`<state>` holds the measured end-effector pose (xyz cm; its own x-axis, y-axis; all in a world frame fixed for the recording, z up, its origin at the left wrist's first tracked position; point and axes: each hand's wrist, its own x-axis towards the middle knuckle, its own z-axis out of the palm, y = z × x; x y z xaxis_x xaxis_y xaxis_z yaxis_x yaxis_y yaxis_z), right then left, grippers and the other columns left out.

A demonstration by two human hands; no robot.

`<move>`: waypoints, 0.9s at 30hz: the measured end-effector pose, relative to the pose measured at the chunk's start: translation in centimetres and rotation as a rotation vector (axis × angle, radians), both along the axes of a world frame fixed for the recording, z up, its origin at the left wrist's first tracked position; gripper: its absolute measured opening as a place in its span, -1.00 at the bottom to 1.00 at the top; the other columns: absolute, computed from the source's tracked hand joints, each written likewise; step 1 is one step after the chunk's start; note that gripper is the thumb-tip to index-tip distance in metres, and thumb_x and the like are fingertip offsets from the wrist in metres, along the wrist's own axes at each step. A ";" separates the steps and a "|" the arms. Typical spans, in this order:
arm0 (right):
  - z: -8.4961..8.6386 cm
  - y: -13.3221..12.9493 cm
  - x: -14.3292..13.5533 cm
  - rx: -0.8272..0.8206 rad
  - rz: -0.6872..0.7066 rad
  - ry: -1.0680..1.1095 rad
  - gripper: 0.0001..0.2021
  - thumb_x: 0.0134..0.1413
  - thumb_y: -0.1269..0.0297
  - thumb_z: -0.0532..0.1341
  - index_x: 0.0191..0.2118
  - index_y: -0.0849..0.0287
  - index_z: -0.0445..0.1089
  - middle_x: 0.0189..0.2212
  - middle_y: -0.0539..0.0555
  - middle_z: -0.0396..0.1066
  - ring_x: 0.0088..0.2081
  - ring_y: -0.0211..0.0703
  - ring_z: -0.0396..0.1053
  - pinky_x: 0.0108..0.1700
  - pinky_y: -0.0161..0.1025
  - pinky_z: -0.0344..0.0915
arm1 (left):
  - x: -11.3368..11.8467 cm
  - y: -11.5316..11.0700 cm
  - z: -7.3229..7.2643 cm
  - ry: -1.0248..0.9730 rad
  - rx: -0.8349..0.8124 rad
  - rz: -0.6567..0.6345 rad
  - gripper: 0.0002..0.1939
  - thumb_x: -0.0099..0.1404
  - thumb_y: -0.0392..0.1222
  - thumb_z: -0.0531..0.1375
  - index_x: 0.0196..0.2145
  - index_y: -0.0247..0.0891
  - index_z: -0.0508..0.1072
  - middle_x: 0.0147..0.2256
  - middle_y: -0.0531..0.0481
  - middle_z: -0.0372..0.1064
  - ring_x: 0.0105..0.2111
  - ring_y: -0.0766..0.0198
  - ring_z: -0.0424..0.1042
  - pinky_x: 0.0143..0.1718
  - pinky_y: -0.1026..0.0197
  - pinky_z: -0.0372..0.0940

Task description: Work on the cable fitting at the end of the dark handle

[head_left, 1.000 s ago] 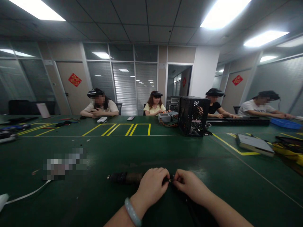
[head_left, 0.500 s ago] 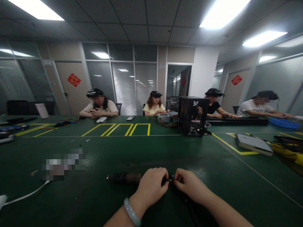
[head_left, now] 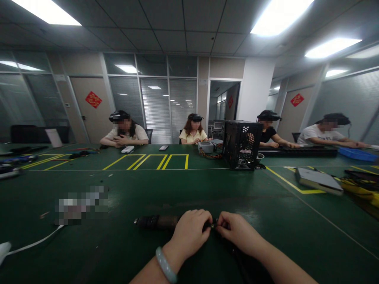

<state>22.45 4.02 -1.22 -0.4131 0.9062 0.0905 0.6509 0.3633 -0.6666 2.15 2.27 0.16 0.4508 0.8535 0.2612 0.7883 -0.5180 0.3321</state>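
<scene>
A dark cylindrical tool that looks like an electric screwdriver (head_left: 158, 222) lies across the green table, its metal tip pointing left. My left hand (head_left: 194, 228), with a pale bangle at the wrist, is closed over its right end. Just beside it, my right hand (head_left: 233, 228) pinches the end of a black cable (head_left: 240, 262) that runs toward me. A tiny brass-coloured spot shows between the fingertips of both hands. Whether the cable end touches the tool is hidden by my fingers.
A black computer case (head_left: 242, 145) stands ahead, with a grey power supply (head_left: 205, 147) to its left. A blurred item with a white cord (head_left: 37, 241) lies at left. A silver box (head_left: 319, 180) sits at right. Several people sit across the green table (head_left: 166, 185).
Both hands stay in nearly the same place, with only slight finger movement at the tool's end. The whole view has shifted by a few pixels.
</scene>
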 end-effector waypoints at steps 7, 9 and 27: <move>-0.1 0.0 0.0 0.004 0.004 0.009 -0.95 0.08 0.31 0.20 -0.33 0.13 0.40 -0.45 -0.05 0.45 -0.42 -0.26 0.37 -0.42 -0.37 0.12 | 0.1 0.0 0.0 -0.001 0.002 0.014 -0.86 0.23 -0.26 0.18 -0.22 -0.11 0.38 -0.24 0.12 0.38 -0.20 0.23 0.34 -0.17 0.17 0.16; 0.1 -0.1 0.0 0.003 0.004 0.006 -0.95 0.08 0.31 0.20 -0.33 0.13 0.41 -0.45 -0.04 0.45 -0.42 -0.26 0.37 -0.43 -0.37 0.12 | 0.1 -0.1 0.0 0.003 -0.002 0.021 -0.87 0.23 -0.25 0.19 -0.24 -0.12 0.38 -0.25 0.11 0.38 -0.21 0.23 0.34 -0.19 0.18 0.15; 0.1 -0.1 -0.1 0.033 -0.008 -0.003 -0.96 0.07 0.35 0.18 -0.36 0.15 0.38 -0.48 -0.05 0.44 -0.44 -0.27 0.36 -0.43 -0.39 0.12 | 0.0 0.2 -0.4 -0.006 0.023 -0.016 -0.87 0.23 -0.23 0.19 -0.23 -0.10 0.38 -0.25 0.12 0.37 -0.21 0.24 0.33 -0.20 0.20 0.14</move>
<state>22.37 3.93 -1.11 -0.4063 0.9060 0.1189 0.6556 0.3797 -0.6527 2.10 2.45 -0.25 0.4623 0.8401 0.2837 0.7779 -0.5378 0.3249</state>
